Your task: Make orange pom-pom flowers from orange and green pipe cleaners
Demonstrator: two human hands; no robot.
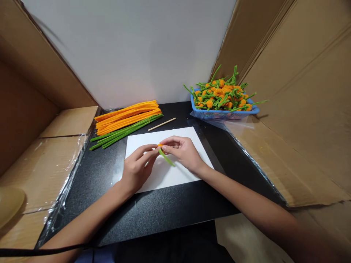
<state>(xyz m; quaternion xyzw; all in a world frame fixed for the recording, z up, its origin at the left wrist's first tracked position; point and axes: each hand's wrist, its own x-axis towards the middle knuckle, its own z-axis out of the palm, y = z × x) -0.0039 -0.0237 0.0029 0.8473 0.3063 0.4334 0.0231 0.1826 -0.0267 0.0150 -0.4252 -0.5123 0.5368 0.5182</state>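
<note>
Above the white sheet (170, 175), both hands meet around a small orange piece (160, 145) with a green stem (167, 159) that slants down to the right. My left hand (138, 164) pinches it from the left with thumb and forefinger. From the right, my right hand (185, 151) grips the same piece with bent fingers. Most of the orange part is hidden by the fingertips. Behind the left hand lie orange fuzzy sticks (127, 116) and a bundle of green ones (126, 132). A thin wooden stick (161, 124) rests behind the sheet.
At the back right, a blue basket (225, 114) is heaped with orange and green fuzzy pieces and sits partly on clear plastic. Cardboard walls (301, 73) flank the black table (164, 212). A black cable (41, 252) crosses the lower left.
</note>
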